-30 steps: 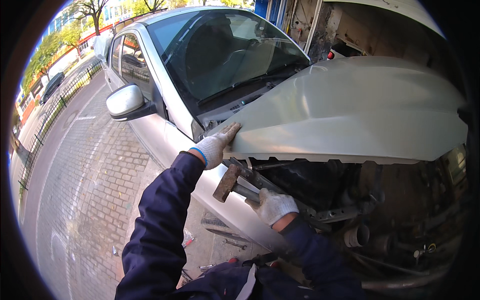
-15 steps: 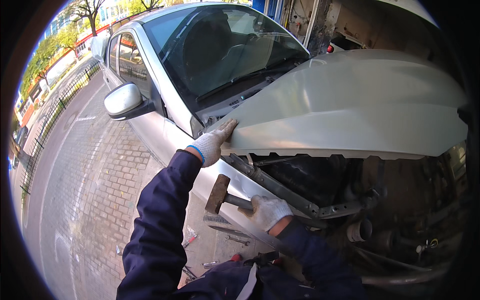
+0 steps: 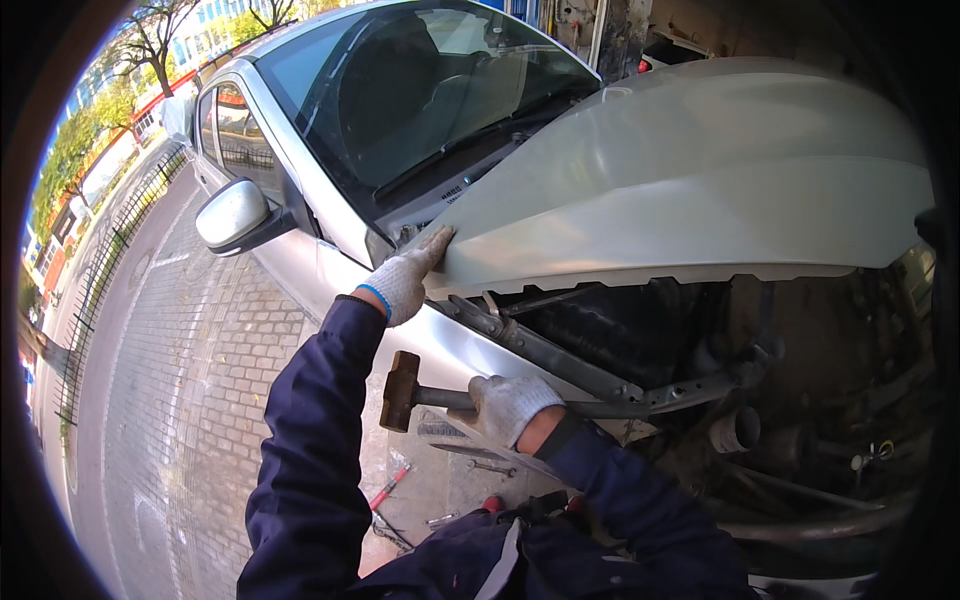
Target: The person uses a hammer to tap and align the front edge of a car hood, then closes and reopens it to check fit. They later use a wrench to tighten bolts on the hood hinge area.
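My gloved left hand (image 3: 405, 278) rests with fingers stretched out along the rear corner of a grey-green car hood (image 3: 680, 180), beside the windscreen of a silver car (image 3: 280, 280). My gloved right hand (image 3: 510, 410) grips the handle of a short, heavy hammer (image 3: 400, 390), whose rusty, blocky head is held below my left hand, in front of the silver front fender (image 3: 445, 350). Under the hood's lower edge a metal rail with bolt holes (image 3: 560, 365) and dark engine-bay parts show; much of the bay is in shadow.
A side mirror (image 3: 235, 210) juts out left of the windscreen (image 3: 400, 90). Brick paving (image 3: 220, 400), a metal fence (image 3: 110, 280), trees and a road lie to the left. Tools (image 3: 385, 500) lie on the ground near my feet. A garage wall (image 3: 620, 35) stands behind the hood.
My right hand has moved left with the hammer, whose head now stands farther out over the fender. My left hand stays at the hood's corner. The view has shifted slightly.
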### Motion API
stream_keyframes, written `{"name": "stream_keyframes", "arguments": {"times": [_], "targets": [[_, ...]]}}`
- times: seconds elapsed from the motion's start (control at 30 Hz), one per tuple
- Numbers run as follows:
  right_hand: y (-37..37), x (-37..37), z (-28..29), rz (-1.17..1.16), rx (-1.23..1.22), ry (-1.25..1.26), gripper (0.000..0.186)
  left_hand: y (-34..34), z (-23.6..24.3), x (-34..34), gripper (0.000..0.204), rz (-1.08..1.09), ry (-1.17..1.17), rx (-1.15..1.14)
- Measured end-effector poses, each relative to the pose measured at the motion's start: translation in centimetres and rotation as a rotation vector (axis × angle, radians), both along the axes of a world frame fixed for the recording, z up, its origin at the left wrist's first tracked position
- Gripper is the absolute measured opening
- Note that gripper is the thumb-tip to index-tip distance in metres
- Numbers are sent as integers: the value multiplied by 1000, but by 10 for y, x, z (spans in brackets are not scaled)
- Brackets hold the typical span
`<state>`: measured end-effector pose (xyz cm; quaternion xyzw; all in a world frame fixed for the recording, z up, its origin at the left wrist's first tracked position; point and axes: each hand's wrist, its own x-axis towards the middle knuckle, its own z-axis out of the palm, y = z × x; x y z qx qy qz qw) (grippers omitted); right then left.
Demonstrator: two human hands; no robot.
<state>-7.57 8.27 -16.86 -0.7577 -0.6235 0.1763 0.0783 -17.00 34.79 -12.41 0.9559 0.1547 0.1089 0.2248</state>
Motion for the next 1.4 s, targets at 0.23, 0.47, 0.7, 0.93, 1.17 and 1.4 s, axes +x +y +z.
{"name": "stream_keyframes", "arguments": {"times": [0.23,0.47,0.7,0.93,1.17,1.4], "targets": [[33,24,10,-36,-61,-25,51,-5,4,-1,112,57,32,-97],[35,25,26,-105,-44,32,46,-7,6,-2,104,83,71,-66],[-21,12,-13,-24,38,26,62,-2,-1,-9,106,67,8,-113],[-128,-8,17,-302,627,121,48,-54,34,35,69,-45,-332,39],[-224,17,68,-438,969,82,32,-127,81,109,70,-201,-724,79],[-227,78,112,-637,909,-208,38,-134,90,106,67,-177,-728,42]]}}
